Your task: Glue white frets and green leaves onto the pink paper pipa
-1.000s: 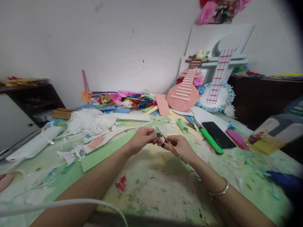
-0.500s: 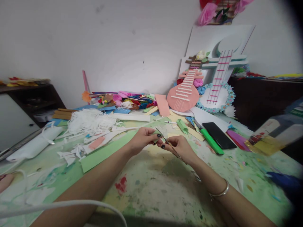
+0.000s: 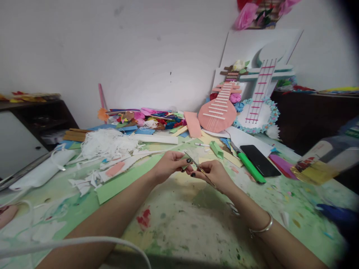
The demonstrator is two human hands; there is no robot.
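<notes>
Over the middle of the table, my left hand [image 3: 171, 165] pinches a small piece of green paper [image 3: 184, 167] between thumb and fingers. My right hand [image 3: 214, 172] is closed on a pair of slim scissors [image 3: 198, 167], whose blades point up and left and meet the paper. The fingertips of both hands almost touch. Most of the scissors' handles are hidden by my right hand. A long green paper strip [image 3: 120, 185] lies beside my left forearm.
Behind are white string [image 3: 105, 144], a pink paper lute [image 3: 217, 114] and a white one [image 3: 256, 114]. At right lie a green cutter [image 3: 251, 167], a phone [image 3: 260, 160] and a bottle [image 3: 319, 160]. A white cable [image 3: 84, 242] crosses front left; another person's hand [image 3: 8, 215] shows there.
My right hand has shifted very slightly with the scissors. My left hand keeps its pinch on the paper. The other person's hand shows a little more at the left edge.
</notes>
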